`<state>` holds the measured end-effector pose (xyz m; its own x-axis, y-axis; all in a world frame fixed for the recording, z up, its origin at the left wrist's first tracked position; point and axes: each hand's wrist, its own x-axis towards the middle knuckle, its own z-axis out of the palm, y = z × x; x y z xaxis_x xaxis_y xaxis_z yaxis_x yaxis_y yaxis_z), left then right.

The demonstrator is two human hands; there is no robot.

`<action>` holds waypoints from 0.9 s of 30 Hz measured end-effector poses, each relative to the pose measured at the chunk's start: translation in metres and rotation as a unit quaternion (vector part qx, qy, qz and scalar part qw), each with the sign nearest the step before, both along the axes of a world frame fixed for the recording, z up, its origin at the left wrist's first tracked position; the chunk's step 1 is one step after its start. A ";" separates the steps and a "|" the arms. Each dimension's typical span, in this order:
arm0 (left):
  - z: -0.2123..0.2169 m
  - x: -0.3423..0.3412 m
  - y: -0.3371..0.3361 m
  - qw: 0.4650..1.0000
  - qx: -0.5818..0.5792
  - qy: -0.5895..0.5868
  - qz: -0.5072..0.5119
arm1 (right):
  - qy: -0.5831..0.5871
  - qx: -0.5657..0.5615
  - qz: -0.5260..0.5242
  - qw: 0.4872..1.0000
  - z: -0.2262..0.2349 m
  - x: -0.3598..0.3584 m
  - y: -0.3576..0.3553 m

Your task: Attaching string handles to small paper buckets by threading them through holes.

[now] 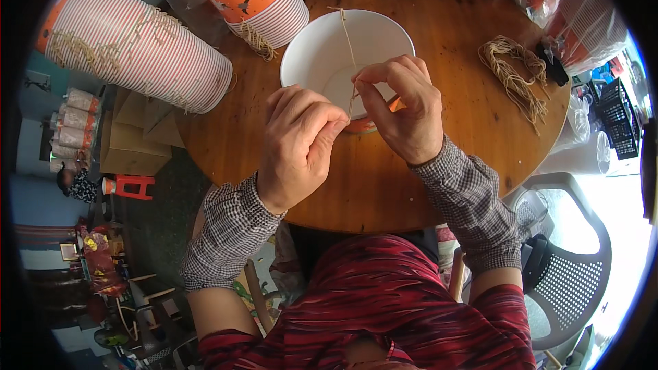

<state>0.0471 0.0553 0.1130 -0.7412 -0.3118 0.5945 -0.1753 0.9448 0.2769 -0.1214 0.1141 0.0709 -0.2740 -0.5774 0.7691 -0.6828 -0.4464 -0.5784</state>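
A paper bucket [308,41], white inside with an orange outer wall, stands on the round wooden table in front of me. A thin tan cord [348,38] runs from its far rim across the opening to my fingers. My left hand [298,140] pinches the cord between thumb and forefinger at the near side of the bucket. Just to its right, my right hand [404,103] pinches the same cord a little higher. Between the two pinches a short length of cord shows. Whether it is knotted there is too small to tell.
Stacked buckets with cord handles [144,41] lean at the left, beside an upright orange stack [253,0]. A bundle of loose cord [514,72] lies on the right of the table [370,209]. Wrapped buckets [582,27] stand at the far right; a grey chair [565,281] is below them.
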 end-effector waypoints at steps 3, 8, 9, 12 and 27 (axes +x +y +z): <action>0.000 0.000 0.000 1.000 -0.007 0.013 -0.014 | -0.009 0.014 -0.009 1.000 0.003 0.002 0.003; -0.004 0.004 -0.003 0.992 0.104 0.062 -0.025 | -0.101 0.024 0.091 0.990 0.004 -0.003 0.004; -0.003 0.005 -0.007 0.991 0.117 0.062 -0.028 | -0.140 0.040 0.131 0.981 0.004 -0.004 0.005; 0.000 0.009 0.003 0.925 0.371 0.078 0.004 | -0.157 0.077 0.154 0.972 0.013 -0.005 0.010; 0.004 -0.002 0.000 0.990 0.139 -0.010 -0.028 | -0.285 0.043 0.240 0.927 0.011 -0.012 0.004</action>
<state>0.0456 0.0551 0.1167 -0.7723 -0.4192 0.4773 -0.1323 0.8410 0.5246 -0.1330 0.1180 0.0821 -0.3173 -0.7911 0.5230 0.0110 -0.5545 -0.8321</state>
